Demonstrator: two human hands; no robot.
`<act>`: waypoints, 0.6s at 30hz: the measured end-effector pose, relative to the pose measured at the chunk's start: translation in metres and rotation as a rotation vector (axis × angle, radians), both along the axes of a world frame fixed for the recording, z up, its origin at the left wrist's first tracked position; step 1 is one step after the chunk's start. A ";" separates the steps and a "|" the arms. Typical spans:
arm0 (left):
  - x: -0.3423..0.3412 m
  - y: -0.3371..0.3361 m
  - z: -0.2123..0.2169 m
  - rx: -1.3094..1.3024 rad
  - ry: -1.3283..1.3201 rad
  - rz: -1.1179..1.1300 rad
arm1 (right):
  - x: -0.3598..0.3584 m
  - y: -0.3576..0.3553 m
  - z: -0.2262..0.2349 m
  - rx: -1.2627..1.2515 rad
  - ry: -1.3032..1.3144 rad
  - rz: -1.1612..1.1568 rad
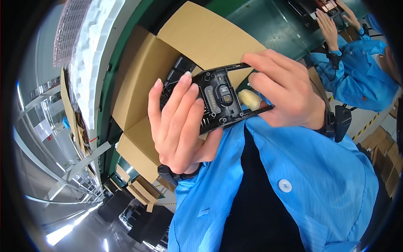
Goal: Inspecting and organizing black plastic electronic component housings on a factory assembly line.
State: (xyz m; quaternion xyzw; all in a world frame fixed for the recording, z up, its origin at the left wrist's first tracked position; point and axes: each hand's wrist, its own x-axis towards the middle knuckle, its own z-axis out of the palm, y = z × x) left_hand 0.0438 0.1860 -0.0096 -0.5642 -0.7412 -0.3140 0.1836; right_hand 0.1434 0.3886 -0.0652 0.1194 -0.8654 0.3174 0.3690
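Observation:
Between my two hands is a black plastic device housing, held tilted in front of my chest. An open frame end, a small round-cornered window and a row of contacts show on it. My left hand grips one end, its fingers laid across the face and its thumb at the lower edge. My right hand holds the open end by its two side arms. A pale yellow finger cot covers a fingertip within that opening. Just behind the housing, an open cardboard box contains black parts, partly hidden by my left hand.
A green work surface lies beyond the box. Stacked clear plastic trays stand at the left. At the upper right, a co-worker in a blue jacket handles a dark item. More cardboard boxes are at the right edge.

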 end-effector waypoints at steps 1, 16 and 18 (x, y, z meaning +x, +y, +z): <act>0.002 0.000 0.002 -0.005 0.008 0.012 | 0.001 -0.001 0.002 -0.051 -0.056 0.021; 0.011 -0.005 0.003 0.007 -0.058 0.012 | 0.009 -0.008 0.000 -0.280 -0.282 0.160; 0.009 -0.004 -0.001 0.057 -0.060 0.023 | 0.008 -0.010 -0.001 -0.287 -0.310 0.169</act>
